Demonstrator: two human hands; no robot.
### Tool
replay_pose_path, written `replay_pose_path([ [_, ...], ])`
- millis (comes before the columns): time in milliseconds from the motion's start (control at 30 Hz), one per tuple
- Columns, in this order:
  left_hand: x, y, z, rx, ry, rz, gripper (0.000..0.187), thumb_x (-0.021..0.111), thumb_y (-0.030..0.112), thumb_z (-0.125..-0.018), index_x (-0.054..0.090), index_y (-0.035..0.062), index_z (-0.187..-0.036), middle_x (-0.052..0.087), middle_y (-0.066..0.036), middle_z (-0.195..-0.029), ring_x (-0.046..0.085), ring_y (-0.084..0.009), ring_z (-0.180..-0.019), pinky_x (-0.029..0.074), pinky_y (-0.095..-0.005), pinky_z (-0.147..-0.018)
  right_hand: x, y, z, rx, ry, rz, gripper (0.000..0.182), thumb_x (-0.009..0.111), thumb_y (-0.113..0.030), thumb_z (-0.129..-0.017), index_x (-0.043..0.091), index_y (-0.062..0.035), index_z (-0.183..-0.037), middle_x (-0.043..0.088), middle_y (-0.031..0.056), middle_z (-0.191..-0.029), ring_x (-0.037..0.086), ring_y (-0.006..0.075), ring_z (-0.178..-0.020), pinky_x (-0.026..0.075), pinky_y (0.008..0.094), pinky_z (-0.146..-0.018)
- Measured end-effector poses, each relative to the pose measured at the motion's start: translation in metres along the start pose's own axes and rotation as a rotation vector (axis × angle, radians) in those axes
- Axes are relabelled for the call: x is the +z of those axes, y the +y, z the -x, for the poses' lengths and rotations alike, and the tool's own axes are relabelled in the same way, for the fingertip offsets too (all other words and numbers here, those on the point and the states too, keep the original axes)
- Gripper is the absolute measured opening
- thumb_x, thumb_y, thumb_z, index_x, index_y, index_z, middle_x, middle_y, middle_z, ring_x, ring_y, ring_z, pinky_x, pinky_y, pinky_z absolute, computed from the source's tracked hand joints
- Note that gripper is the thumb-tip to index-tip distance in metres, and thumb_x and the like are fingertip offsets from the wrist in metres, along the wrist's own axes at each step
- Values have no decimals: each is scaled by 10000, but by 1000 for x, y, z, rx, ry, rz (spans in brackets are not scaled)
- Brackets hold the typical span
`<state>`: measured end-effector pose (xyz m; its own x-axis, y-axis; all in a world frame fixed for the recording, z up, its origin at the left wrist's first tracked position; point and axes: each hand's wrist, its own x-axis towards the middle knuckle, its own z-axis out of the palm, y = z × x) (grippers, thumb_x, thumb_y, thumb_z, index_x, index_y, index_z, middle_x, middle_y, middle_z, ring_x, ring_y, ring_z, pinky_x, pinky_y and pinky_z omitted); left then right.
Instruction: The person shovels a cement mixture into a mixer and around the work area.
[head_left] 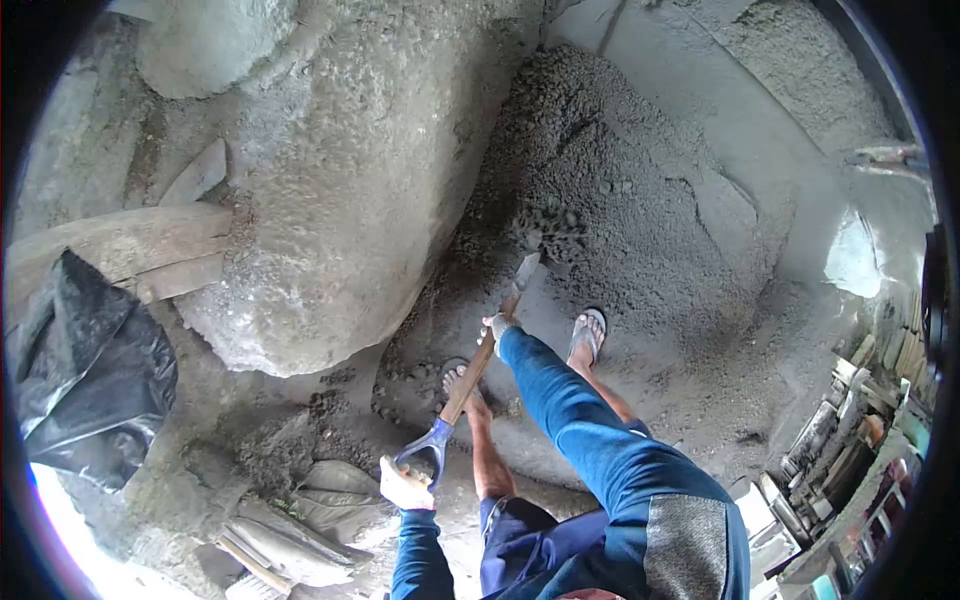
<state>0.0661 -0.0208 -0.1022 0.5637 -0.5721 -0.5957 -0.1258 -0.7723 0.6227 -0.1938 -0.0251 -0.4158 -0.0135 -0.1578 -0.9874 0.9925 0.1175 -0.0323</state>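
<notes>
A shovel with a wooden shaft (468, 385) and a blue D-shaped handle (436, 437) slants across the lower middle. My left hand (407, 486), looking pale or gloved, is closed on the blue handle. Farther up the shaft, near the metal socket (527, 268), my right hand (501, 325) is wrapped round the wood. The shovel's blade is mostly hidden at the edge of a heap of grey, crumbly material (620, 190). Some loose clumps (550, 222) lie around the blade.
A huge rock (340, 170) stands left of the heap. My sandalled feet (587, 336) are below it. Black plastic sheeting (85, 370) and a curved timber (130, 240) are at the left. Wood scraps (840, 430) lie at the lower right, boards (290, 545) at the lower left.
</notes>
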Motion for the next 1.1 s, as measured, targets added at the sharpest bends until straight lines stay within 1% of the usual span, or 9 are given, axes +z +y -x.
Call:
replay_pose_path([
  [167,-26,-6,19,-98,51,-3,509,597,525,-951,468,89,-724,408,-20,-579,420,-160,-430,362,-322,-393,-13,13,21,25,-65,-37,160,669,-47,-897,545,-81,-992,573,71,-774,583,234,-631,565,472,-589],
  [367,-60,13,19,13,-34,-53,527,599,537,-944,439,114,-673,400,-5,-585,407,-155,-444,361,-334,-394,-42,8,115,-38,-12,-236,170,670,-53,-899,538,-94,-998,571,67,-788,581,234,-629,556,460,-578],
  [400,-59,20,20,15,-91,-60,539,591,569,-948,453,119,-684,402,-4,-554,398,-162,-412,359,-341,-377,-61,9,114,-24,-111,-338,175,669,-52,-908,533,-99,-1006,571,60,-803,575,235,-631,544,455,-577],
  [633,-1,26,81,-34,-659,-300,652,507,678,-958,448,157,-571,445,-39,-449,422,-224,-340,369,-370,-360,-207,-86,284,-300,229,-547,216,670,-24,-910,542,-117,-1057,609,62,-899,606,249,-664,553,473,-568],
  [733,52,29,146,-226,-837,-312,646,455,614,-1001,477,119,-585,446,-68,-442,419,-238,-330,379,-375,-356,-283,-130,368,-532,355,-719,202,675,-43,-911,543,-114,-1045,607,67,-856,597,245,-636,529,458,-531],
  [900,118,65,350,38,-1261,-418,556,452,579,-1015,531,88,-767,533,-73,-592,487,-202,-434,442,-380,-414,-414,-206,526,-983,358,-909,146,672,-103,-940,531,-80,-968,599,86,-733,596,265,-587,512,469,-497],
  [967,131,71,421,123,-1524,-412,526,464,519,-1025,582,46,-828,588,-66,-658,538,-202,-486,474,-361,-462,-464,-240,617,-945,403,-1033,202,722,-170,-914,558,-63,-967,594,98,-728,616,294,-602,533,482,-521],
  [1033,139,71,490,965,-1908,-191,432,604,417,-985,623,-2,-882,644,-49,-745,576,-189,-553,490,-340,-532,-522,-252,671,-1274,383,-1121,179,714,-168,-906,578,-66,-963,578,89,-704,577,278,-532,525,460,-508],
  [1100,106,86,586,635,-2117,-359,340,791,304,-854,654,-6,-887,635,-53,-738,588,-218,-596,487,-349,-591,-575,-252,731,-1440,171,-1177,188,675,-194,-919,530,-105,-840,528,39,-622,551,234,-506,519,420,-509],
])
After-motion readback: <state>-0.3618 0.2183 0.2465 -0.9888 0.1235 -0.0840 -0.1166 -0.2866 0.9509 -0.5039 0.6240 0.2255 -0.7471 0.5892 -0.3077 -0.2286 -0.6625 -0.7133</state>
